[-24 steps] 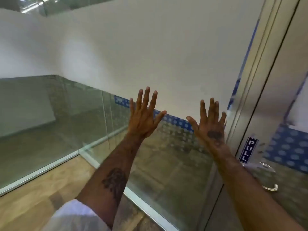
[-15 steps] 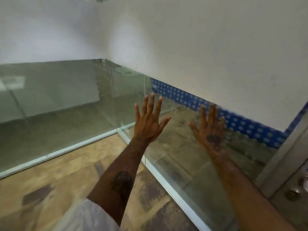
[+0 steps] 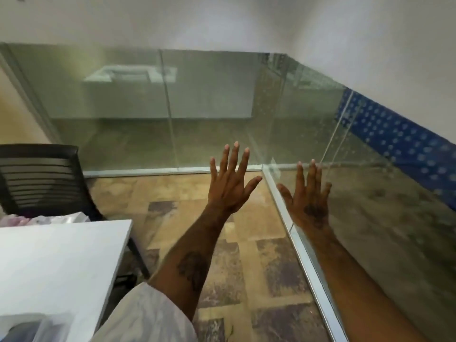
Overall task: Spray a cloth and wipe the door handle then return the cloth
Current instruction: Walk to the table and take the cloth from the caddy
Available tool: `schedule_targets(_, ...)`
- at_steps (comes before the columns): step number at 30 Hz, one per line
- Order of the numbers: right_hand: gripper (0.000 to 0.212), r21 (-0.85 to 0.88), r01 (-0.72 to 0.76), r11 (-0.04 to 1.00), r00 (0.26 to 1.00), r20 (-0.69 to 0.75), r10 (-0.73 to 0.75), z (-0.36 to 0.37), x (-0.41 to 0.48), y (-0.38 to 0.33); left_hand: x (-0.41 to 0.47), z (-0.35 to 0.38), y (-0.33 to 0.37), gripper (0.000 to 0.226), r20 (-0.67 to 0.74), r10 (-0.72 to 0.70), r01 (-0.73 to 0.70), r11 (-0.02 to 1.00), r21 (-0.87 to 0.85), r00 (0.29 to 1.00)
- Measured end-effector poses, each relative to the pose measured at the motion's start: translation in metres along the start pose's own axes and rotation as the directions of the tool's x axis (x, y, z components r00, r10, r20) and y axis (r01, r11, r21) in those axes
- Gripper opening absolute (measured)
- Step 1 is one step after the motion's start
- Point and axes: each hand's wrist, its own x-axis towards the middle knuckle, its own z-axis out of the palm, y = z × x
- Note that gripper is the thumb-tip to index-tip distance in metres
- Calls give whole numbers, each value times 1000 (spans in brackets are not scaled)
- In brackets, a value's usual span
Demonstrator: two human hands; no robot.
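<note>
View swung leftward: door, its handle and PULL sign gone from frame. Newly in frame: white table [image 3: 61, 255] at lower left, black slatted chair [image 3: 42, 178] behind it, more tiled floor [image 3: 246, 255] and a second run of glass partition [image 3: 123, 107]. Blue dotted band [image 3: 399, 144] shifted to far right edge.

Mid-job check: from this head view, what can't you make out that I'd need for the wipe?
- Door handle: not in the head view; the frame shows only glass partitions.
- Cloth and spray: neither identifiable. Left hand and right hand are spread and empty.
- Clear container on the white table: cut off by the bottom edge, contents blurred.
- Items on the black chair: partly hidden by the table.
</note>
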Motion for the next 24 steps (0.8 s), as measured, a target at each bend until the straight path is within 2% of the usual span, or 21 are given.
schedule_targets(5, 86, 68, 197, 978, 973, 110, -203, 43, 24, -60, -31, 0, -64, 85, 2, -221, 220, 973, 75, 975)
schedule_targets(11, 85, 179, 419, 890, 873, 190, -449, 88, 47, -126, -76, -10, -114, 85, -16, -472, 469, 870, 150, 881)
schedule_targets(17, 84, 320, 597, 736, 713, 208, -669, 121, 34, -202, -140, -39, -145, 87, -109, -666, 668, 698, 258, 738)
schedule_targets(24, 88, 511, 715, 478, 452, 184, -873, 134, -31, -317, -244, -75, -185, 85, -248, -835, 859, 417, 296, 491)
